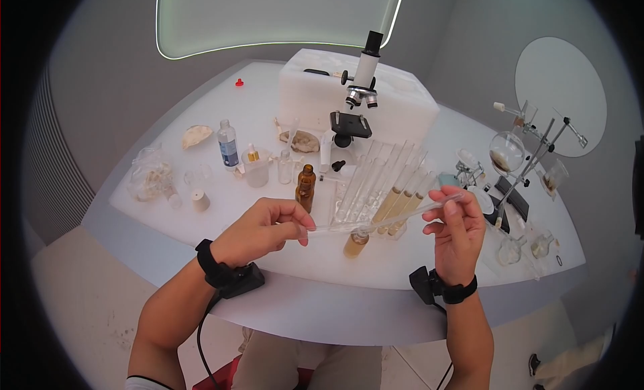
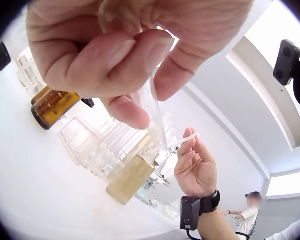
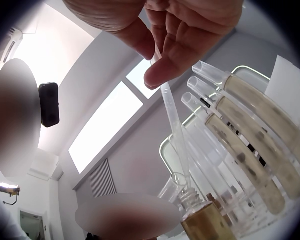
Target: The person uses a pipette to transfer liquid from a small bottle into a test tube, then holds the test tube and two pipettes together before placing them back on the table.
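Note:
My left hand holds a clear test tube between thumb and fingers, tilted nearly level over the front of the table. Between its thumb and fingertips my right hand pinches a thin clear plastic pipette. The pipette slants down to the left, its lower end overlapping the tube's mouth in the head view. Beneath the two stands a small glass bottle of tan liquid. Just behind it is a clear rack of test tubes, with tan liquid in the right-hand ones.
A brown glass bottle stands beyond my left hand. A microscope stands at the back before a white foam block. At right is a stand with a round flask; a blue-labelled bottle and plastic bag are left.

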Available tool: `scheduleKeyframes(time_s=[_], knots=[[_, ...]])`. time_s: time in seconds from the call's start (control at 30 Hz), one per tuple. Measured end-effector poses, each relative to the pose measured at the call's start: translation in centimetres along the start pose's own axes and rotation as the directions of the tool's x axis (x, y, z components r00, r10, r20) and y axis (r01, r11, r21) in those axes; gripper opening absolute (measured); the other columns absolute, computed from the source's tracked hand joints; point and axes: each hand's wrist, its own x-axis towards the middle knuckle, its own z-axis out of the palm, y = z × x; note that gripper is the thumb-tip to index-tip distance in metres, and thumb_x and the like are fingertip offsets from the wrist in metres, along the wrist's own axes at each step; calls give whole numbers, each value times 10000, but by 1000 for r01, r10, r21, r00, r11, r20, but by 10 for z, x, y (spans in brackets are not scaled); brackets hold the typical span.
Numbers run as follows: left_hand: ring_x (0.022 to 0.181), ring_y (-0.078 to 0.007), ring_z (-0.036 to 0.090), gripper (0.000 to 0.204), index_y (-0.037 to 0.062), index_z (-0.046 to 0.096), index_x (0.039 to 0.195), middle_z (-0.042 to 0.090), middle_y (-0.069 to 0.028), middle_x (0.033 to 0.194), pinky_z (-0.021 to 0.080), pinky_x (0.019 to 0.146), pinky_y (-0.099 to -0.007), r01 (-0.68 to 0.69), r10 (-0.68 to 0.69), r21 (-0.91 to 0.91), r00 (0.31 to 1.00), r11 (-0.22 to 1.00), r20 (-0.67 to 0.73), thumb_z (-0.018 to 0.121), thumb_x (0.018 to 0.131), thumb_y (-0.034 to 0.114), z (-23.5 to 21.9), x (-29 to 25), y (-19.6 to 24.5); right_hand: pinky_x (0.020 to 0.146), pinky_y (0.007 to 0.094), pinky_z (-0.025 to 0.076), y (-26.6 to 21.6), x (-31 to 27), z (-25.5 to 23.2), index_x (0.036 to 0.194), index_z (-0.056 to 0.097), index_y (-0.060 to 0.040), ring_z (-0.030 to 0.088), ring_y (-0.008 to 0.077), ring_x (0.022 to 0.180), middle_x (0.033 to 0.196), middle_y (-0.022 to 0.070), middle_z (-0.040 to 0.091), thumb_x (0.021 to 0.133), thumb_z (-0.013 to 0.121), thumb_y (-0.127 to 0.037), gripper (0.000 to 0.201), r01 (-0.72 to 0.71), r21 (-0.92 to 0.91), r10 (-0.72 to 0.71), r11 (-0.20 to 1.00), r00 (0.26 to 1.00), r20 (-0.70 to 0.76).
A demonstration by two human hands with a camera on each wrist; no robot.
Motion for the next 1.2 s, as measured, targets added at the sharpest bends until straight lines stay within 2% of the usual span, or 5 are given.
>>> scheduleKeyframes(time_s=[0.27,0.77,1.0,1.07,1.2], knots=[[594,2,453,150,39,668,980,676,-12,804,294,494,-177,-42,43,28,999,999,-18,680,848,109,1,-1,1,618,258,583,-1,0,-1,1191,581,19,704,169,805,1098,179,692,982,576,-119,250,1,16,-2,1000,1000,1],[561,-2,423,119,28,676,961,675,-22,786,271,471,-190,-18,18,-4,1000,1000,-24,663,858,87,0,-1,2,624,256,585,-2,0,1,1203,572,22,704,168,812,1106,180,688,975,580,-112,264,-5,12,5,1000,1000,11],[571,3,419,126,27,679,966,681,-20,799,274,483,-185,-58,59,20,998,998,-31,659,858,89,-1,-2,2,629,259,586,-2,0,1,1204,570,24,705,171,814,1108,182,687,972,586,-111,269,-5,9,5,1000,1000,14],[830,-73,632,178,10,678,981,696,-32,851,450,713,-205,-41,42,44,999,998,-25,629,835,99,-3,-3,2,631,259,586,-2,0,1,1204,570,25,704,172,815,1108,182,687,972,587,-111,270,-5,7,5,1000,1000,17],[829,-82,632,175,0,676,974,691,-35,853,472,763,-224,-52,53,43,998,998,-22,637,830,91,-2,-3,4,631,259,586,-2,0,1,1204,569,25,704,173,814,1107,183,687,971,591,-115,273,-8,5,8,1000,1000,13]])
